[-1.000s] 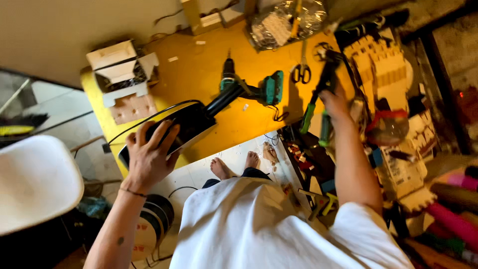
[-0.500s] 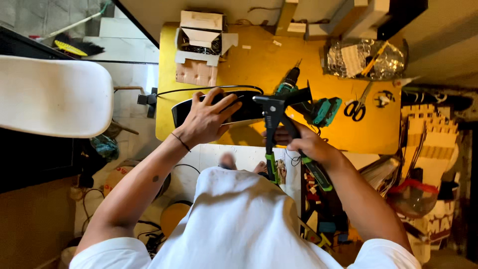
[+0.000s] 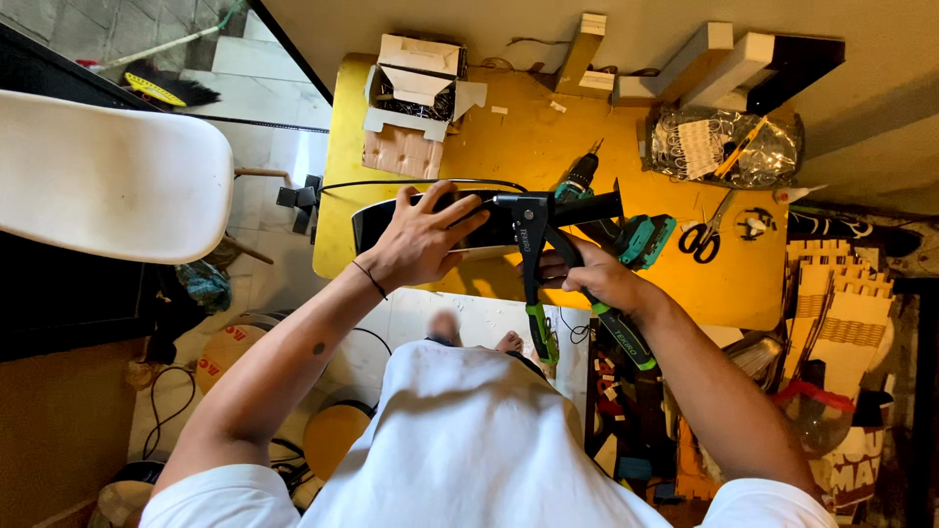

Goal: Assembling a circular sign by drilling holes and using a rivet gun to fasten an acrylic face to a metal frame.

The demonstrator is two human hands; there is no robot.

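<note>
My left hand (image 3: 423, 238) presses flat on a long black curved piece (image 3: 372, 220) lying on the yellow table (image 3: 509, 147). My right hand (image 3: 597, 279) grips a black hand riveter with green-tipped handles (image 3: 533, 249). Its head sits against the right end of the black piece. The handles are spread apart, one hanging down past the table edge, the other running under my right palm.
A teal cordless drill (image 3: 626, 230) lies just behind the riveter. Scissors (image 3: 706, 235) and a clear bag of parts (image 3: 724, 147) sit at the right. An open cardboard box (image 3: 416, 93) stands at the far left corner. A white chair (image 3: 108, 176) is on my left.
The riveter has come from the right side of the table onto the end of the black piece. My left hand stays on the black piece. The view has swung left.
</note>
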